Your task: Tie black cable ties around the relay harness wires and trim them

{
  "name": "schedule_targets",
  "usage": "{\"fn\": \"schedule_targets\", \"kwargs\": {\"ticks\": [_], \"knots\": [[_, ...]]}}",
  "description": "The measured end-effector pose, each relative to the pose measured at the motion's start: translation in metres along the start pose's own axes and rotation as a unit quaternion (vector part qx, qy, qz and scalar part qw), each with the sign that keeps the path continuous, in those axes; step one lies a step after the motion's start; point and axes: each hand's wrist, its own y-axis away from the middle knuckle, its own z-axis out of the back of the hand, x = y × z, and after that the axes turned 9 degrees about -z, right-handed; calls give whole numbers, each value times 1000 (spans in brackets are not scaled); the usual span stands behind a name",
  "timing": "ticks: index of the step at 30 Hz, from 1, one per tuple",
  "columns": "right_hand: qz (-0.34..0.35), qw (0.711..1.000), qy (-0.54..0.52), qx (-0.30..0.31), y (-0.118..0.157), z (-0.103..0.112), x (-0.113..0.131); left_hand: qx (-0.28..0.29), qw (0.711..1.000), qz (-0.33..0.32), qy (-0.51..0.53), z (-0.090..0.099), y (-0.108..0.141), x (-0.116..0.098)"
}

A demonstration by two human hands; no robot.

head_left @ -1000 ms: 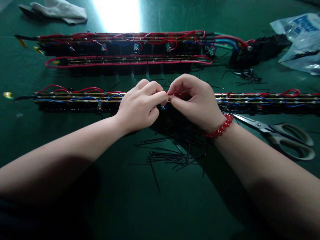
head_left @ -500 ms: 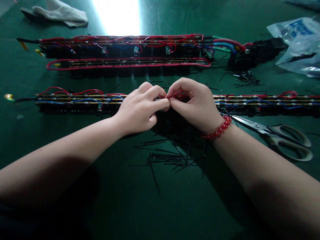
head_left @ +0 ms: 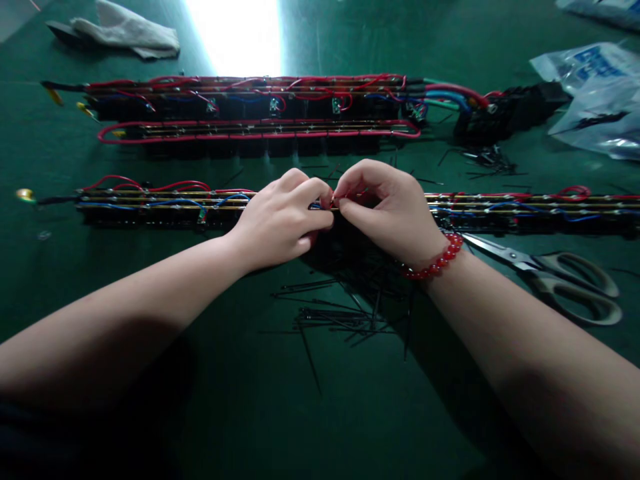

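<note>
A long black wired strip (head_left: pixel 115 199) with brass-coloured rails and red and blue wires lies across the table. Over its middle, my left hand (head_left: pixel 283 220) is closed, thumb and index finger bent together at the rails. My right hand (head_left: pixel 387 203) meets it there, its thumb and index finger pinched tip to tip. A bit of red, perhaps a thin wire, shows between the two sets of fingertips; what they grip is too small to make out. Loose black cable ties (head_left: pixel 335 317) are scattered just below the hands. A red bead bracelet (head_left: pixel 443 261) circles my right wrist.
Scissors (head_left: pixel 545 267) lie right of my right wrist, blades towards it. Beyond the strip are a second wired assembly (head_left: pixel 240 90) with a thick red wire loop (head_left: pixel 260 138), more dark ties (head_left: pixel 487 160), plastic bags (head_left: pixel 595 100) and a pale glove or cloth (head_left: pixel 127 30).
Both hands stay over the strip's middle, with only slight finger movement. The left fingertips have drawn back a little from the right ones. The whole view has shifted slightly.
</note>
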Motion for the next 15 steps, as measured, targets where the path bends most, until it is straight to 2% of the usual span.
{"fn": "schedule_targets", "kwargs": {"ticks": [15], "knots": [[9, 1000, -4, 3, 0, 0, 0, 26, 999, -14, 24, 7, -3, -1]]}}
